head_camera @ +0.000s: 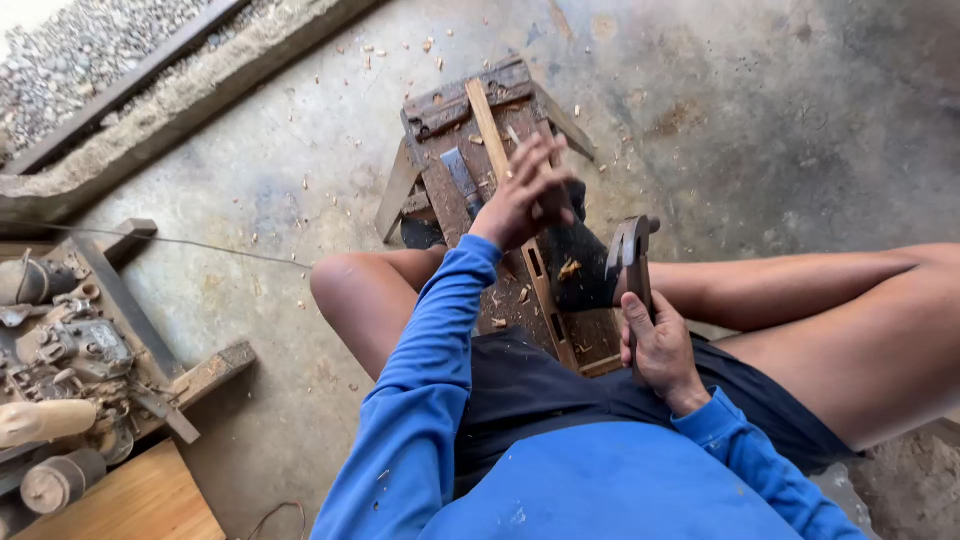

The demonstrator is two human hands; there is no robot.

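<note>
I sit astride a low, dark wooden bench [442, 112] on a concrete floor. My left hand [524, 192] hovers over the bench with fingers spread, blurred by motion, above a light wooden strip [489, 124] that has slots cut along it. A chisel [461, 176] with a grey blade lies on the bench just left of that hand. My right hand [658, 347] grips the handle of a claw hammer [630, 247], head up, beside my right thigh.
Wood chips litter the bench and floor. A tray of tools and metal parts [70, 350] sits at the left, with a wooden board [130, 500] below it. A concrete kerb [190, 95] and gravel run along the upper left.
</note>
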